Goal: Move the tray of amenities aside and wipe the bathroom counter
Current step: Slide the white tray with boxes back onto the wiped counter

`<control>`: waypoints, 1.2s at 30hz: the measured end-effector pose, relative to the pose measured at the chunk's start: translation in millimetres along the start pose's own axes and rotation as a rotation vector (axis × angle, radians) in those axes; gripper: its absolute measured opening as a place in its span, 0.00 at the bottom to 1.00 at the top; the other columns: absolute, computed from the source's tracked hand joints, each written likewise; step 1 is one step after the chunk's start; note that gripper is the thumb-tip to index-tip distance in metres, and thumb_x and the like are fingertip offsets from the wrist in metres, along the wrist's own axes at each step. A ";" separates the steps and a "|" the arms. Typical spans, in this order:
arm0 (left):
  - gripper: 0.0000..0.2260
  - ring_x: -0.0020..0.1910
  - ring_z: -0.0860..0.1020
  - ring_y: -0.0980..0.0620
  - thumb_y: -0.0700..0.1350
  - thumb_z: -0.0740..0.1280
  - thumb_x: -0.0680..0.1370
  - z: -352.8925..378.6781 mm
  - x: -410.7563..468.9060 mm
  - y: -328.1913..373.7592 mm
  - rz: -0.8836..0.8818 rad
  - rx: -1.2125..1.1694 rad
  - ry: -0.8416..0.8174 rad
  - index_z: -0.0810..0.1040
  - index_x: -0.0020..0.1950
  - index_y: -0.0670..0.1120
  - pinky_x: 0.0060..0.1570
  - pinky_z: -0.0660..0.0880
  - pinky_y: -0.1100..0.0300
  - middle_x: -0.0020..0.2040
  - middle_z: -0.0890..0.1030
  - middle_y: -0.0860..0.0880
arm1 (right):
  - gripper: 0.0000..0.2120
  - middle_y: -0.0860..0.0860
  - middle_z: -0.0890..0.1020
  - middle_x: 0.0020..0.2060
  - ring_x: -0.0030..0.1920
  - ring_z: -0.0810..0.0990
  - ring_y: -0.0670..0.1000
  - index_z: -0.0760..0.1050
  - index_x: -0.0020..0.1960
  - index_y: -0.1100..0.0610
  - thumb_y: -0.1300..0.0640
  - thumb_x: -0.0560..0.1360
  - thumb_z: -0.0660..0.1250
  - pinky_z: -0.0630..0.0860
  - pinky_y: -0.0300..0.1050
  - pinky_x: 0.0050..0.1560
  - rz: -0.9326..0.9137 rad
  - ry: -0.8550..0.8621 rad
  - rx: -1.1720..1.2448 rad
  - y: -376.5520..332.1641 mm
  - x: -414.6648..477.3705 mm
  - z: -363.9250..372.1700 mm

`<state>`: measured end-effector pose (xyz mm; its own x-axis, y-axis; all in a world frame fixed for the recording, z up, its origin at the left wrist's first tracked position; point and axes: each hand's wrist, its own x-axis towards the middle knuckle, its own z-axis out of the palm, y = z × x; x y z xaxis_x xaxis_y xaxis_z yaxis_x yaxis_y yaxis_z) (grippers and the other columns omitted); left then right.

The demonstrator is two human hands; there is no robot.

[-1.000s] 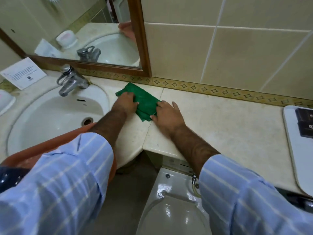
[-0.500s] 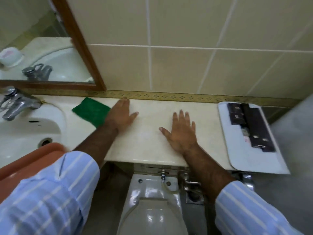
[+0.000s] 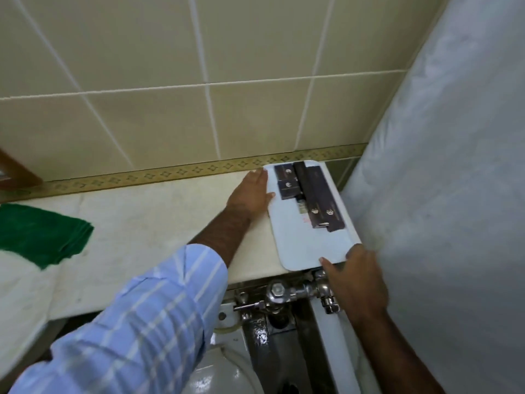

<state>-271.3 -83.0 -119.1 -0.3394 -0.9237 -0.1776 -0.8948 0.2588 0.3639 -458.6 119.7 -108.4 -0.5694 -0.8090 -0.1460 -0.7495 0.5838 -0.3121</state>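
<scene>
Tray: flat white rounded-rectangle plastic tray [image 3: 309,240] at far right end of pale marble counter [image 3: 159,223], just beside grey wall; near corner overhangs counter edge.
Amenities: dark brown boxed packets [image 3: 308,191] packed toward tray's back half.
Left hand [image 3: 251,194]: flat, fingers spread, against tray's left long edge; likely bracing for a slide.
Right hand [image 3: 356,275]: fingers curled at near right corner, thumb on top; grip underneath hidden.
Cloth: folded green cloth [image 3: 42,234] parked at left, well apart, cut by frame edge; wiping not started here.
Unclear: packet labels unreadable; pink print on tray illegible.
</scene>
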 end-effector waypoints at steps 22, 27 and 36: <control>0.19 0.54 0.84 0.41 0.47 0.74 0.66 -26.8 -57.8 -32.8 -0.655 -0.699 0.354 0.80 0.55 0.43 0.57 0.82 0.50 0.54 0.85 0.42 | 0.10 0.55 0.82 0.26 0.24 0.81 0.51 0.79 0.37 0.66 0.60 0.73 0.70 0.81 0.46 0.32 0.311 -0.208 0.949 4.7 16.6 3.4; 0.06 0.30 0.86 0.47 0.40 0.74 0.71 -46.6 -145.8 -77.4 -0.809 -0.949 0.425 0.77 0.39 0.43 0.41 0.86 0.51 0.41 0.86 0.40 | 0.12 0.55 0.84 0.25 0.25 0.83 0.49 0.81 0.35 0.63 0.58 0.73 0.68 0.76 0.40 0.31 0.047 -0.152 0.567 -43.1 22.6 -7.1; 0.10 0.22 0.82 0.47 0.35 0.72 0.73 -38.9 -211.6 -148.7 -0.970 -1.055 0.494 0.76 0.33 0.40 0.27 0.82 0.57 0.26 0.82 0.44 | 0.12 0.57 0.88 0.45 0.51 0.84 0.59 0.87 0.47 0.62 0.54 0.78 0.69 0.76 0.45 0.52 -0.242 -0.117 0.303 -135.1 44.4 38.5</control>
<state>-55.1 63.0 -100.1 0.5617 -0.6676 -0.4887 -0.0242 -0.6037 0.7968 -369.6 2.2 -108.9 -0.3331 -0.9332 -0.1350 -0.7136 0.3431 -0.6108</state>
